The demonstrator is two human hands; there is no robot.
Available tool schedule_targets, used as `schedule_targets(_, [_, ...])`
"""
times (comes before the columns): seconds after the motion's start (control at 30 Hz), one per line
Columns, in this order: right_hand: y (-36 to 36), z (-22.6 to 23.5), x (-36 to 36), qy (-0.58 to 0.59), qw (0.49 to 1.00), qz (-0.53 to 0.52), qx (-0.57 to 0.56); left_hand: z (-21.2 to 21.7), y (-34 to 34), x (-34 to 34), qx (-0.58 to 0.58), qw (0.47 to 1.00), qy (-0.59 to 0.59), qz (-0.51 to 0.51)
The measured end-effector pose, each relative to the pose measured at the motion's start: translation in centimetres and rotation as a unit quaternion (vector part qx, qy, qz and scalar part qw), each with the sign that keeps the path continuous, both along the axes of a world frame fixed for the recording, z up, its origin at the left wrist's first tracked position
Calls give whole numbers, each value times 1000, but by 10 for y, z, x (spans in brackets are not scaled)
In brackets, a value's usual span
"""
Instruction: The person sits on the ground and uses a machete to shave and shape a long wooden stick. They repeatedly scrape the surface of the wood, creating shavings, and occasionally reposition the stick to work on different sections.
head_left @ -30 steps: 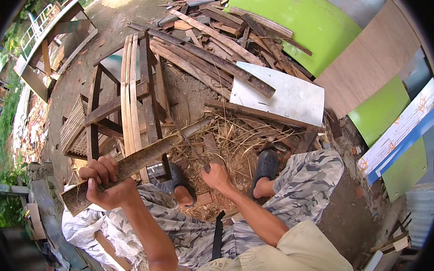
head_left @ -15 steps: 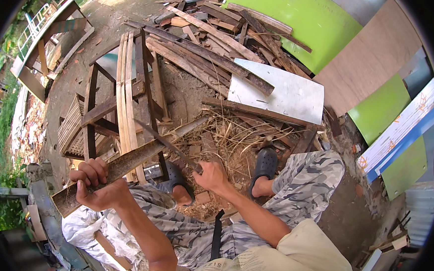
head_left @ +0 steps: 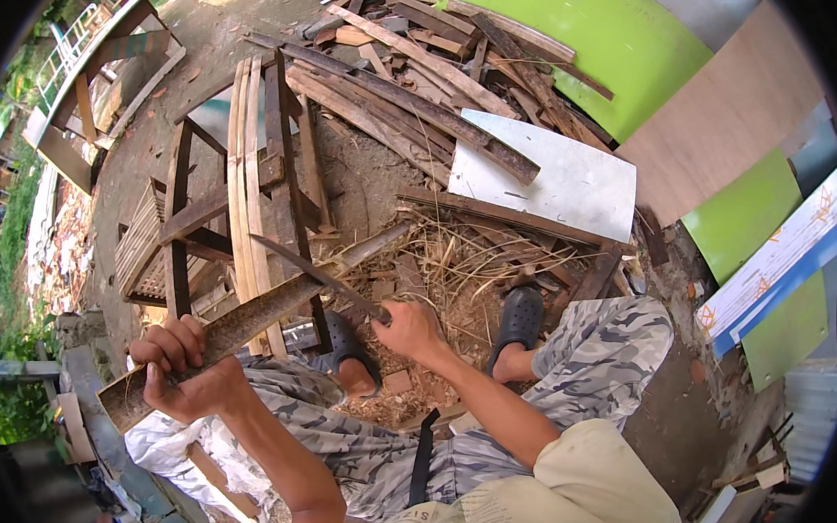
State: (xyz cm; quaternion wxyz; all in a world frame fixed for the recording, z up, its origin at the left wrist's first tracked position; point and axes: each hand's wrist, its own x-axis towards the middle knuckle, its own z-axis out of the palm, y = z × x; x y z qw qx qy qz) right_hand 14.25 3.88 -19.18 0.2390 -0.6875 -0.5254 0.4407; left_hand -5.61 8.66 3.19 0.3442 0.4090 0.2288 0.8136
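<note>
My left hand [head_left: 186, 372] is closed round the near end of a long, weathered wooden plank [head_left: 262, 311]. The plank slants up and away to the right, its far end over the wood litter between my feet. In my right hand [head_left: 412, 331] is the handle of a machete [head_left: 308, 269]. Its dark, narrow blade points left and away, crossing over the plank's middle. Whether the edge touches the wood, I cannot tell. My right fingers wrap the handle and hide most of it.
A dark wooden frame [head_left: 180, 218] with pale strips [head_left: 243, 179] leaning on it stands ahead left. Scrap timber [head_left: 430, 66] is heaped at the far side, near a white board [head_left: 545, 176]. Green panels [head_left: 595, 42] lean at the right. Shavings and dry strips [head_left: 466, 264] litter the ground between my clogs.
The machete has shifted a little left and away along the plank, with my right hand moving slightly away. My left hand keeps its grip on the plank. The view has shifted slightly.
</note>
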Motion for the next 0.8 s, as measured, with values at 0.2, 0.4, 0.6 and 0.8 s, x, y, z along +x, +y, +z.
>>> schedule_targets(0.2, [8,-39,23,-47,998,-19,-41,-6,6,-17,0,1000,-13,-4])
schedule_targets(0.4, [0,-31,4,-29,995,18,97,-2,12,-13,13,1000,2,-20])
schedule_targets(0.6, [16,-58,31,-87,994,-10,-65,-11,17,-33,-4,998,-38,45])
schedule_targets(0.8, [7,-26,-4,-31,999,26,7,0,16,-21,7,999,-21,28])
